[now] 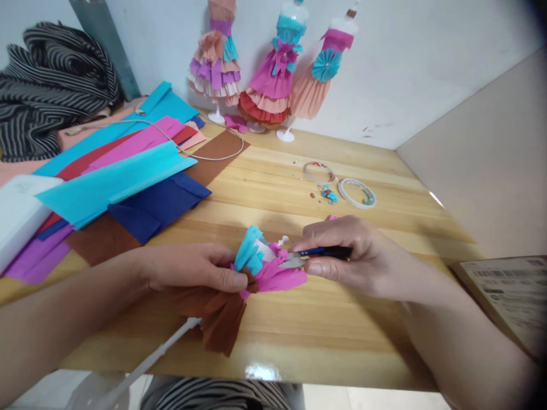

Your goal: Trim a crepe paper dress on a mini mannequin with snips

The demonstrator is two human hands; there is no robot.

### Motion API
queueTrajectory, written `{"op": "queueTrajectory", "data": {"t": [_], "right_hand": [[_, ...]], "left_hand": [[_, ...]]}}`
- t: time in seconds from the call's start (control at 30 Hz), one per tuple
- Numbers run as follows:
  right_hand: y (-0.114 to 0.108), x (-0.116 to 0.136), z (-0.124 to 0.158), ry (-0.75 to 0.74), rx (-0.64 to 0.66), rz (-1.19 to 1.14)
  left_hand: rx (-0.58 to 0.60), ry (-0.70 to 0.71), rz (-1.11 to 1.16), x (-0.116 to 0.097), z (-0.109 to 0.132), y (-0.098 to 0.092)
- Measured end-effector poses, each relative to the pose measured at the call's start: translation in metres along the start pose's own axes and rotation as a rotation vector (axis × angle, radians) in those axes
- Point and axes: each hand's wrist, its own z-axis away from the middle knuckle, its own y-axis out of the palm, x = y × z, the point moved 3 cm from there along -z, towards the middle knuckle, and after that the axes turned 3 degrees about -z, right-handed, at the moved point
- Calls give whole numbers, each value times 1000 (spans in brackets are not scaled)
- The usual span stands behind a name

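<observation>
Two hands are at work over the near middle of the wooden table. With our left hand we pinch a small paper-dressed figure at its waist, thumb on top; its brown skirt spreads toward us and its white stand slants past the near edge, to the left. Our right hand is closed around the scissors, whose blades meet the pink paper at the figure's top; we cannot tell how far they are parted. Beyond our right hand, two tape rolls lie flat, the right one with teal scraps inside its ring, and a small heap of blue and brown scraps sits just beside them. At the near right we have a cardboard box with a printed label; its contents are hidden from us. Folded coloured paper overlaps on the left, and three dressed forms stand far back along the wall.
</observation>
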Motion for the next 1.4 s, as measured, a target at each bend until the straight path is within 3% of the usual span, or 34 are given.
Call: {"op": "queueTrajectory", "data": {"t": [0.37,0.63,1.1,1.4], "right_hand": [[2,-4,0,53,16,-32],[2,-6,0,-33,-15,-34],[-1,-6,2,-52,-34,-17],[-2,-7,1,29,-14,-88]], "left_hand": [[11,12,-15,1,0,-1],[-1,-2,-5,1,0,-1],[21,18,8,2,1,0],[8,8,23,3,-1,-1]]}}
